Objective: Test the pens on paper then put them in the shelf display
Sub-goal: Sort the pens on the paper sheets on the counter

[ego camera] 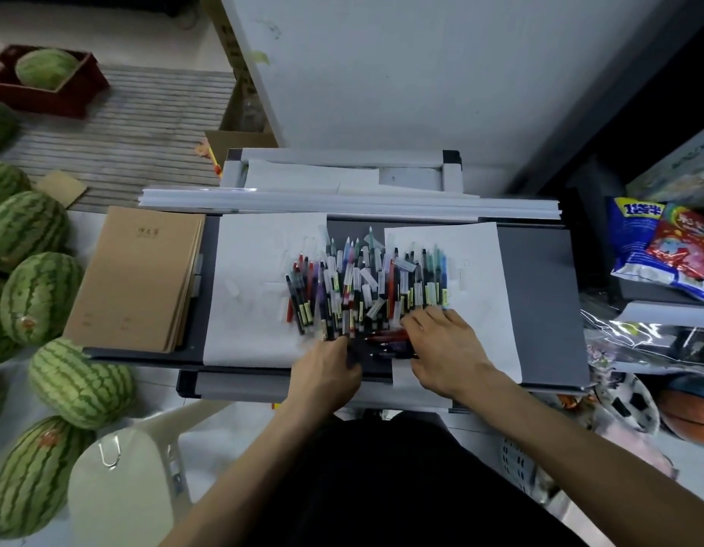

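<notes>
The left hand (326, 369) has its fingers curled round the left end of a bundle (386, 339) of dark and red pens, though motion blur softens the grip. The right hand (445, 349) lies at the bundle's right end with its fingers fairly straight and spread toward the upper left. Whether its thumb closes on the pens cannot be told.

The bundle sits between the two hands at lower centre, its long axis running left to right across the frame. Just above it, touching the right fingertips, is the pile of pens (366, 282). These mostly run up and down the frame, fanned slightly, with capped tips toward the top. The pile spans the gap between a left sheet of paper (251, 294) and a right sheet of paper (484, 278), both lying on a grey board (539, 302).

Brown notebooks (137, 278) rest at the board's left end. Watermelons (38, 298) fill the left edge of the frame, and snack bags (666, 250) sit at the right edge.
</notes>
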`<state>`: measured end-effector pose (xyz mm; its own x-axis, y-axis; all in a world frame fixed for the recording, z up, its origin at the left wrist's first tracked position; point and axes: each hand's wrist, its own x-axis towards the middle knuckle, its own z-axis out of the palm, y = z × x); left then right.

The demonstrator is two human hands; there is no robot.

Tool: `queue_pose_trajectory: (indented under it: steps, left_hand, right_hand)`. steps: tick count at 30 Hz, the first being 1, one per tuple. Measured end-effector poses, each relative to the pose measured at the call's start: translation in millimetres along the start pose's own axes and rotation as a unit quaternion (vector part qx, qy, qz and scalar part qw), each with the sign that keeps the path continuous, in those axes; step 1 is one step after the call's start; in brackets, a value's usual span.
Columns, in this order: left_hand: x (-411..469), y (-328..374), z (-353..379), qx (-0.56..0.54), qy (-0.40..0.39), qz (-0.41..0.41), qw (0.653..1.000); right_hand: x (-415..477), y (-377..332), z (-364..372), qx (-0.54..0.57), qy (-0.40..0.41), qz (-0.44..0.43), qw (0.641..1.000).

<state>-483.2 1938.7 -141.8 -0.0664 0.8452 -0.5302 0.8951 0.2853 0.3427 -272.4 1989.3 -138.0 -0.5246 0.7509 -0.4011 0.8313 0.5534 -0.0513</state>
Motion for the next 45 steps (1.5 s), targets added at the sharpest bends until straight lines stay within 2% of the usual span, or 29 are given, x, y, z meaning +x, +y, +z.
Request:
queue_pose_trajectory:
  steps: [7,12,17,21,26,28,30,32,37,41,43,45]
  left_hand:
    - [0.4,5.2,14.7,-0.134,0.015,-0.051,0.990]
    - [3.5,0.7,26.2,-0.292,0.006,-0.139,0.946]
    - [4.6,3.7,32.2,-0.480,-0.032,-0.217,0.849]
    - [-2.4,12.8,32.6,-0.648,-0.059,-0.250,0.718]
    - [-1.4,29.6,34.2,-0.737,-0.088,-0.283,0.607]
    - [1.0,32.6,33.0,-0.750,-0.090,-0.292,0.587]
    - [1.2,30.3,31.6,-0.740,-0.090,-0.291,0.600]
    - [0.7,21.9,28.0,-0.713,-0.078,-0.281,0.638]
    - [-0.4,-12.3,3.3,-0.576,0.019,-0.216,0.788]
    - [17.3,-37.9,-27.0,-0.367,0.134,-0.192,0.900]
    - [31.6,-43.1,-41.6,-0.286,0.175,-0.187,0.923]
    - [46.0,-43.0,-52.4,-0.244,0.168,-0.183,0.938]
  right_hand:
    - [5.4,-5.5,0.9,-0.048,-0.011,-0.023,0.999]
    - [10.6,-3.6,2.5,-0.073,-0.012,-0.049,0.996]
    - [12.7,-6.3,6.9,-0.070,-0.032,-0.070,0.995]
    - [15.1,-5.2,10.7,-0.062,-0.035,-0.079,0.994]
    - [16.9,0.6,16.3,-0.079,-0.014,-0.091,0.993]
    - [17.0,2.6,20.8,-0.087,0.001,-0.094,0.992]
    - [16.0,5.0,25.4,-0.095,0.017,-0.098,0.990]
    - [15.1,7.4,28.5,-0.106,0.029,-0.100,0.989]
    - [16.6,11.9,31.7,-0.118,0.057,-0.096,0.987]
    - [16.4,13.9,33.5,-0.105,0.063,-0.099,0.988]
    - [15.6,13.0,31.7,-0.090,0.087,-0.096,0.987]
    - [16.1,11.3,29.7,-0.067,0.121,-0.081,0.987]
